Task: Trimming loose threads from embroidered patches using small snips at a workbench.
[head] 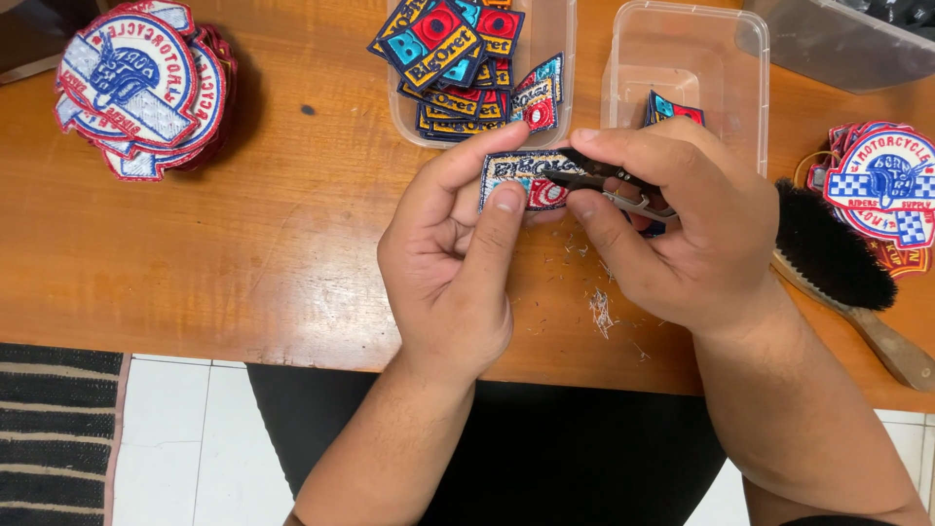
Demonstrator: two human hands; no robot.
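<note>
Left hand (453, 268) pinching rectangular embroidered patch (521, 178); right hand (682, 229) closed on small black thread snips (609, 185) at patch edge. Loose trimmed threads (601, 310) below patch; trimming underway, unfinished.

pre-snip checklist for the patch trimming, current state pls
1. Patch held firmly: ok. Left hand pinches the rectangular embroidered patch between thumb and fingers.
2. Cutter in hand: ok. Right hand grips the small black thread snips, tips at the patch.
3. Blade on a loose thread, not the border: cannot tell, too small.
4. Left fingertips away from blades: cannot tell, thumb sits close.
5. Output container ready: ok. Clear plastic tub on the right is open and nearly empty.
6. Debris: not ok. Thread clippings lie on the wooden table; black-bristled brush lies nearby.
</note>
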